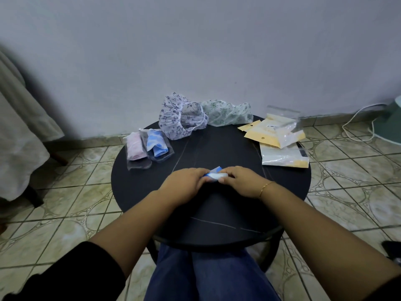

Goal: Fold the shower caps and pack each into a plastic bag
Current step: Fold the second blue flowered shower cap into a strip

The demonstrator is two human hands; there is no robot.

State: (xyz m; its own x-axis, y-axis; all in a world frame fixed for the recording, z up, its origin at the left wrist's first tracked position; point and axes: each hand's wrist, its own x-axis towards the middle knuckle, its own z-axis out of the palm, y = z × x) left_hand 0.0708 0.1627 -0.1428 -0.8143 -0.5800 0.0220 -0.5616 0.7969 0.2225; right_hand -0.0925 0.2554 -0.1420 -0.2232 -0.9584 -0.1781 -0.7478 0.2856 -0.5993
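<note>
On the round black table [217, 209] my left hand [184, 183] and my right hand [240, 181] both grip a small folded blue-and-white shower cap [215, 173], mostly hidden under the fingers. At the back lie a loose purple floral cap [180, 119] and a green floral cap [227, 114]. On the left, two clear bags hold folded caps, one pink [135, 147] and one blue [157, 144]. Several plastic bags with yellow backing [275, 135] are piled at the right.
The table stands close to a pale wall on a tiled floor. A cloth-draped piece of furniture [19, 131] is at the left. A white cable [358, 124] runs across the floor at the right. My knees in blue trousers sit under the table's near edge.
</note>
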